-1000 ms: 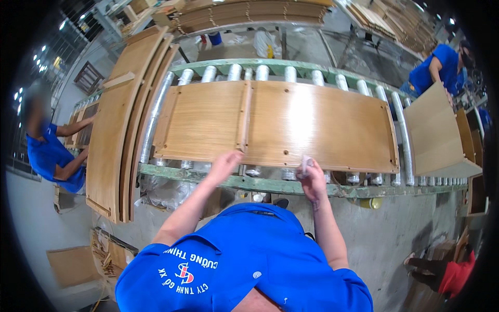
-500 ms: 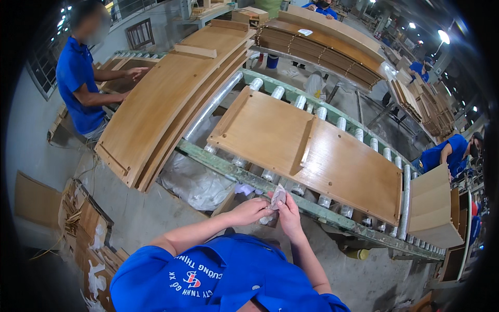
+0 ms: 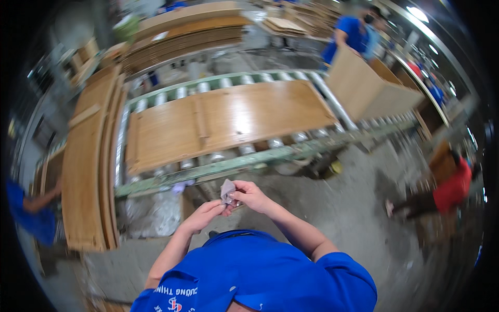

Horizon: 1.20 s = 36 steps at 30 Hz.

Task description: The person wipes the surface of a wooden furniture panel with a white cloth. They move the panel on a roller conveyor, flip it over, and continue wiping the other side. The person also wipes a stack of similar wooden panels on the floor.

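In front of my body, just short of the conveyor's near rail, both hands meet on a small folded greyish-pink piece [image 3: 227, 188]; cloth or sandpaper, I cannot tell which. My right hand [image 3: 250, 197] pinches it between thumb and fingers. The fingers of my left hand [image 3: 202, 215] are closed at its lower end, partly hidden by the right. Beyond them a brown varnished wooden panel [image 3: 260, 117] lies flat on the rollers, with a raised cross strip [image 3: 200, 118] and a strip along its left end.
The green roller conveyor [image 3: 234, 165] runs across ahead. Stacked panels [image 3: 83, 171] stand at left beside a co-worker's arm [image 3: 44, 202]. A carton [image 3: 358, 86] sits on the right end, near another worker [image 3: 345, 36]. A person in red [image 3: 453, 186] is at far right.
My view has swung to the right, so the conveyor and panel appear further left and more level. A person in red has come into view. My hands still hold the folded piece.
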{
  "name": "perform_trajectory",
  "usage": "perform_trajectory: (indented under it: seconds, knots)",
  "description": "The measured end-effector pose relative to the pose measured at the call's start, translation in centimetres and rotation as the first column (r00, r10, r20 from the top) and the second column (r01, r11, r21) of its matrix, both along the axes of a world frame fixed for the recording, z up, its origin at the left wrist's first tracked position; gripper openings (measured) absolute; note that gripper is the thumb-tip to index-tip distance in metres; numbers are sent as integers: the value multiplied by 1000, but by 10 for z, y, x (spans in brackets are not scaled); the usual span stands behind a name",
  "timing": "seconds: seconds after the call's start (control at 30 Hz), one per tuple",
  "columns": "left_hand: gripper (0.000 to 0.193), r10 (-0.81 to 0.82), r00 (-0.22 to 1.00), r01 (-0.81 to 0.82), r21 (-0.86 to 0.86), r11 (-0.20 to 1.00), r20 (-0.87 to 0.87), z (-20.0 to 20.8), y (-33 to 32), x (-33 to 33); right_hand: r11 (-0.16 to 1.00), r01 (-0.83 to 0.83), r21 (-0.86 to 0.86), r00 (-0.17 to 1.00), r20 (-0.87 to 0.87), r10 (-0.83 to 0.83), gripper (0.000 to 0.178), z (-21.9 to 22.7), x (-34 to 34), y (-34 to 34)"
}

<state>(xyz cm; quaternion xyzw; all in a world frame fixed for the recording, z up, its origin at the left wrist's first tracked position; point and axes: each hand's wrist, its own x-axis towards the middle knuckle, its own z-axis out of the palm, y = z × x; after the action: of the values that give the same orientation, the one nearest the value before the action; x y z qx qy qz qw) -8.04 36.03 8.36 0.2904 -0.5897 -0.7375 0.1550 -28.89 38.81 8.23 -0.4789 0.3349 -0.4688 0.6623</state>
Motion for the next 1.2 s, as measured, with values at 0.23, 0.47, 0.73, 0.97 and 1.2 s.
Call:
perform_trajectory:
  seconds: [0.23,0.47,0.73,0.97,1.2]
  knots:
    - [33,-113,985,156,398,904,-130,-12,62,-94,986,152,-66,988,-16,-153,24,-3,-81,98]
    - [23,42,997,-6,-487,873,63,-18,105,-140,964,267,1,961,72,-266,25,-13,-107,139]
    - [27,24,983,70,-498,864,180,4,125,-127,947,315,-65,948,60,-311,16,-9,-88,156]
    - [50,-222,925,337,398,853,-308,10,152,-89,957,265,-116,964,53,-261,19,16,-63,208]
    - [31,-216,940,254,121,959,-264,-28,215,-47,930,366,-25,931,1,-366,26,5,-8,271]
